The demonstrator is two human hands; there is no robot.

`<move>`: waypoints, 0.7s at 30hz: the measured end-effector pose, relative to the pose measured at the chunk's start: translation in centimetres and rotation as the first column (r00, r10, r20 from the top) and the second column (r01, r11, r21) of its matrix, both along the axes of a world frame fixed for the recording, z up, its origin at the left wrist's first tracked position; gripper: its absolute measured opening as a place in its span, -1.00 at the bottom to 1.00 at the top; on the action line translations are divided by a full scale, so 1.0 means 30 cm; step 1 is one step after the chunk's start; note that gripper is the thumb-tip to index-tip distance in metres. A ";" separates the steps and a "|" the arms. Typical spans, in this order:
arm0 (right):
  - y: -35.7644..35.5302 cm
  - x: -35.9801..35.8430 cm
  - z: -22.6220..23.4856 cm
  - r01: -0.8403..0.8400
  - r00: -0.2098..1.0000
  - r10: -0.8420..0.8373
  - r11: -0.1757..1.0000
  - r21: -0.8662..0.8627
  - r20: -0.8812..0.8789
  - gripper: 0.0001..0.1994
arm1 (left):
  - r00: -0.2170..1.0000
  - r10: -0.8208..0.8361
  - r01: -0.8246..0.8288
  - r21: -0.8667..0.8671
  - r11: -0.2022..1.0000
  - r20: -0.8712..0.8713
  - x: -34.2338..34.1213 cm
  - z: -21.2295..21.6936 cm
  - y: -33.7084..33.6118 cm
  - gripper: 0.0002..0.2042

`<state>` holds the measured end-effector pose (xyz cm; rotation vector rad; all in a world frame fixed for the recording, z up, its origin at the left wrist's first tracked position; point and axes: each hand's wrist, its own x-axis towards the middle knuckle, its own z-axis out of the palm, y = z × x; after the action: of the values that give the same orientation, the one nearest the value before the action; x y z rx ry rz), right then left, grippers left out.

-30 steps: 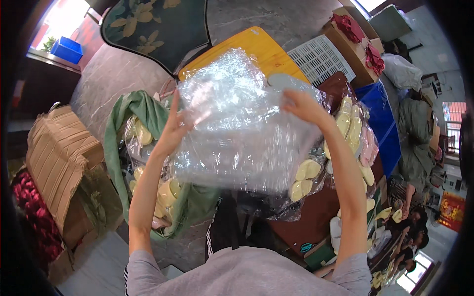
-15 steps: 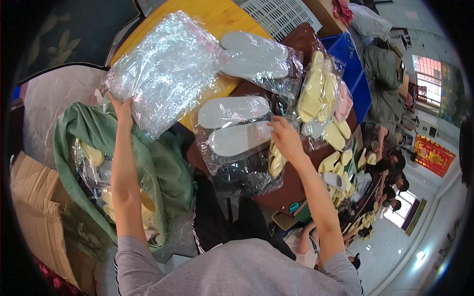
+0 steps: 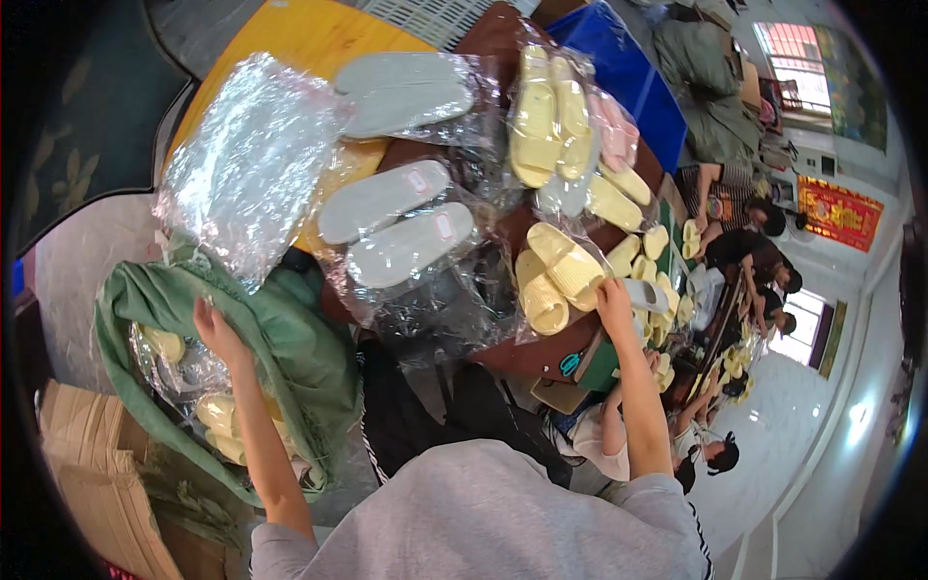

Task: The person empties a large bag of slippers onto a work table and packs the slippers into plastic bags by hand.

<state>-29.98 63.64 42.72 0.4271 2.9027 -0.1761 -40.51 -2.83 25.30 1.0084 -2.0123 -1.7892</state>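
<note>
My right hand [image 3: 617, 302] reaches out to the right, its fingers closed on the edge of a pair of yellow slippers [image 3: 547, 280] lying at the table's near side. My left hand [image 3: 220, 333] is held empty over the rim of a green woven sack [image 3: 290, 324], fingers apart. Inside that sack are more yellow slippers [image 3: 220, 414] and clear plastic. Between my hands lies a pair of grey slippers [image 3: 411, 232], soles up, in a clear bag. Farther left rests a stack of clear plastic bags [image 3: 246, 159].
Behind are bagged grey slippers [image 3: 406, 92], bagged yellow slippers [image 3: 553, 121] and pink slippers [image 3: 614, 130]. A blue bin [image 3: 628, 72] stands at the far right. Teal scissors [image 3: 570, 363] lie near the table edge. Cardboard [image 3: 92, 454] is at lower left. Several people work farther right.
My left hand has left the plastic bag stack and come back over the sack. My right hand has moved from the grey slippers to the yellow pair on the right. The view has shifted.
</note>
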 end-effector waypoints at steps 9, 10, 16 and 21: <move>0.530 0.341 0.230 0.299 0.895 -0.297 0.953 -0.047 -0.332 -0.86 | 0.972 -0.166 0.194 -0.174 0.965 0.164 0.438 0.254 0.519 -0.62; 0.553 0.346 0.282 0.285 0.879 -0.296 0.955 -0.085 -0.375 -0.85 | 0.972 -0.197 0.216 -0.166 0.962 0.126 0.460 0.300 0.593 -0.64; 0.898 0.484 0.431 0.368 0.677 -0.467 0.884 -0.287 -0.569 -0.81 | 0.751 -0.653 0.659 -0.046 0.751 0.096 0.635 0.289 1.119 -0.78; 1.092 0.597 0.528 0.348 0.593 -0.420 0.903 -0.251 -0.687 -0.80 | 0.305 -0.947 0.938 -0.141 0.316 -0.098 0.711 0.579 1.901 -0.75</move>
<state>-12.06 96.40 58.57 1.2350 3.4859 -0.6980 -19.19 54.20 42.68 -0.6382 -2.7559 -2.0906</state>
